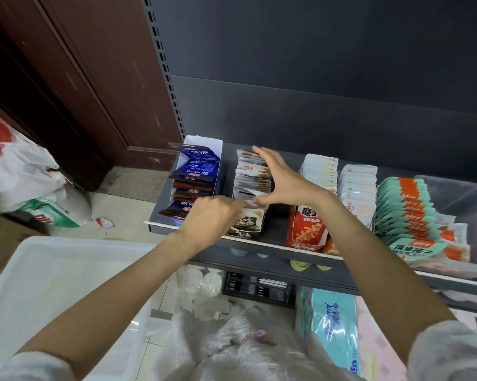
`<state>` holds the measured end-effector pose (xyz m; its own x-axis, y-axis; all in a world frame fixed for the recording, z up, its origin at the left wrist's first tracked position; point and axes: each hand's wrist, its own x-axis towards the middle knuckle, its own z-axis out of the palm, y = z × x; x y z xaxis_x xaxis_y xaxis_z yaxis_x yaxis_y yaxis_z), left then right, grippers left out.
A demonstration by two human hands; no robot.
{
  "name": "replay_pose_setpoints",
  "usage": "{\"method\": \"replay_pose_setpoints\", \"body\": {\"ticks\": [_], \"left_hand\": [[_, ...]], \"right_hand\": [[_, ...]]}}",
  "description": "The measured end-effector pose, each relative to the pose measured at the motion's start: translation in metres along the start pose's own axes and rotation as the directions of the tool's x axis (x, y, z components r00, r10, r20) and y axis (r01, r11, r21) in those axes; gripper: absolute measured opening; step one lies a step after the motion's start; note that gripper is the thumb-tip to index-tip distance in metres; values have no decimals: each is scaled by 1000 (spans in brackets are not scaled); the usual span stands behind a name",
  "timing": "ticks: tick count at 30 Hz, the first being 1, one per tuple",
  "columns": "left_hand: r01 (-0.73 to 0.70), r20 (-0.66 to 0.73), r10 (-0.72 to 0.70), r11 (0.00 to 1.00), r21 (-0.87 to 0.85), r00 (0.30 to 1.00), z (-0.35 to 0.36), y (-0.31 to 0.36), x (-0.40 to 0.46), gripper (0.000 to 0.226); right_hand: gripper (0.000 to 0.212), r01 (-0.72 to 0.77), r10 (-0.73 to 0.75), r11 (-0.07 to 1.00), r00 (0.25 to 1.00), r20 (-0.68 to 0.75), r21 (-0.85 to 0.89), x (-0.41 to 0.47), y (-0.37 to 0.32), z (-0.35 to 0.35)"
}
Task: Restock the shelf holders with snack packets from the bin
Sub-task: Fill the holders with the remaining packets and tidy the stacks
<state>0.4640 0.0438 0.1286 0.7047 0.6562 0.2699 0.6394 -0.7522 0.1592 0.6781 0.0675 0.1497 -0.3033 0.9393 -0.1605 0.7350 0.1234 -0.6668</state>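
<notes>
A dark holder (248, 224) on the grey shelf (275, 246) carries a row of white-and-orange snack packets (249, 171). My right hand (278, 178) spans that row from the side, fingers straight at the back, thumb at the front. My left hand (214, 218) reaches to the front of the same holder and pinches the front packet (252, 203); it is blurred. A white holder (204, 144) to the left has blue and brown packets (196, 177). The white bin (39, 284) sits at lower left; no packets show in it.
Further right on the shelf stand a red-orange box (306, 229), rows of white packets (355, 185) and teal-orange packets (405, 215), plus a clear tub (457, 193). Plastic bags (25, 171) lie on the floor at left. Tissue packs (330, 325) sit on the lower shelf.
</notes>
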Motion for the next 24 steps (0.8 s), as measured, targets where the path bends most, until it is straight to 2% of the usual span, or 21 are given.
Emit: {"method": "replay_pose_setpoints", "body": {"ticks": [5,8,9,10,12,13,14,16,18,20,22,24], "left_hand": [[214,-90,-226,969,-120,970,-1,10,3,41],[333,-201,-432,859,-389,879,19,28,-3,64],[379,-187,-526,777,-503,830,25,33,-5,69],[421,-122,-621,650,-633,775,32,38,-7,73],[449,106,-740,281,-848,664,40,46,-8,74],[437,196,-747,139,-889,635,42,49,-8,71],[427,245,-737,65,-902,630,43,50,-8,65],[416,296,-689,9,-909,661,42,50,-10,56],[393,327,-640,-41,-918,696,41,47,-11,54],[364,325,-629,-71,-928,706,45,45,-13,55],[326,296,-625,-71,-943,722,46,46,-17,56],[295,262,-605,-46,-954,752,44,48,-18,58]], "right_hand": [[97,-40,33,982,999,39,186,-5,-2,-3],[85,-72,143,908,979,-142,414,-17,-3,18],[79,-64,219,840,949,-229,539,-24,-6,29],[72,-50,310,754,906,-287,655,-31,-8,41],[61,-10,420,629,846,-329,778,-46,-11,66],[61,-17,428,625,843,-325,780,-53,-12,77],[63,-39,415,655,853,-317,755,-59,-14,88],[69,-103,370,760,881,-297,642,-63,-15,108],[81,-101,329,797,899,-289,595,-58,-17,125],[87,-58,322,775,893,-314,629,-51,-24,133],[83,-26,333,778,865,-376,628,-46,-30,132],[75,-53,315,872,822,-474,486,-47,-32,124]]}}
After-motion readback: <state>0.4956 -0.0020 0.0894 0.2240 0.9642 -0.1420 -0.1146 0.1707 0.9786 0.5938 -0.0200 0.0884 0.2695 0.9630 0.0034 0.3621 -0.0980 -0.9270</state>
